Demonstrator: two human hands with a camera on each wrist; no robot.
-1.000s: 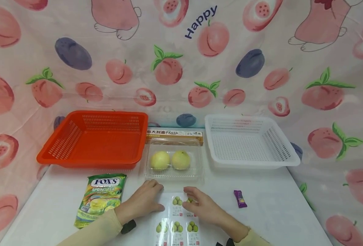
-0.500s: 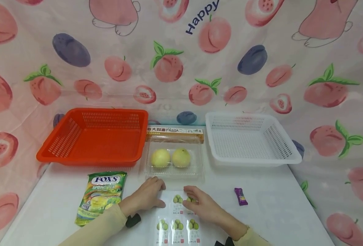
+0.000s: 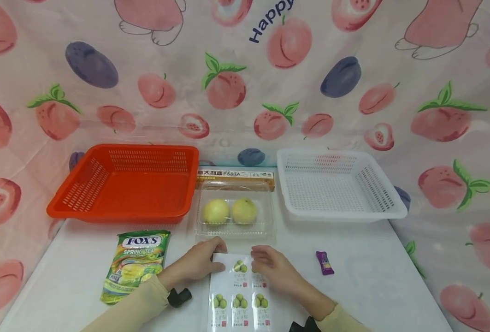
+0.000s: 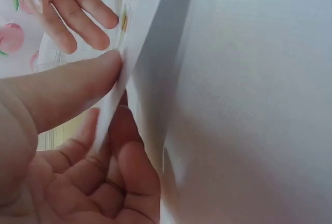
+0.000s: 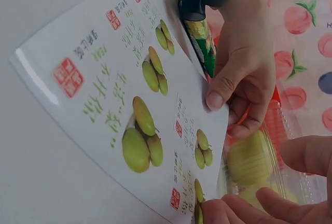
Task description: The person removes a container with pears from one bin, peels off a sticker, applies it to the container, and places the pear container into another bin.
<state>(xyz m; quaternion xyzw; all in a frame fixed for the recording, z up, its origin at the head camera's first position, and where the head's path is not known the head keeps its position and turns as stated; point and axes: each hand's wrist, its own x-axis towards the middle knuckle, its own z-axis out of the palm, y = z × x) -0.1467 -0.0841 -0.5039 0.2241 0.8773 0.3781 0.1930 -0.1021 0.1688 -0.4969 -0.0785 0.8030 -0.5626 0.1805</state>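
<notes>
A white sheet of sticker labels (image 3: pixel 240 299), printed with green fruits and red seals, lies at the front middle of the table; its upper left label space is blank white. My left hand (image 3: pixel 197 260) pinches the sheet's upper left corner between thumb (image 4: pixel 78 92) and fingers. In the left wrist view this edge is raised off the table. My right hand (image 3: pixel 275 274) is at the upper right corner, fingers loosely bent and thumb apart from them. Its fingertips (image 5: pixel 220 211) overlap a label in the right wrist view; whether they touch it is unclear.
A green candy bag (image 3: pixel 137 263) lies left of the sheet, a small purple wrapped sweet (image 3: pixel 325 263) right. Behind are a clear plastic box (image 3: pixel 265 216) with two yellow-green fruits (image 3: pixel 244 211), a pasta box (image 3: pixel 236 177), a red basket (image 3: pixel 120 216) and a white basket (image 3: pixel 344 214).
My left thumb and fingers have closed on the sheet's upper left corner, and the sheet's top edge has come up a little. My right hand has hardly moved. The head view has tilted slightly.
</notes>
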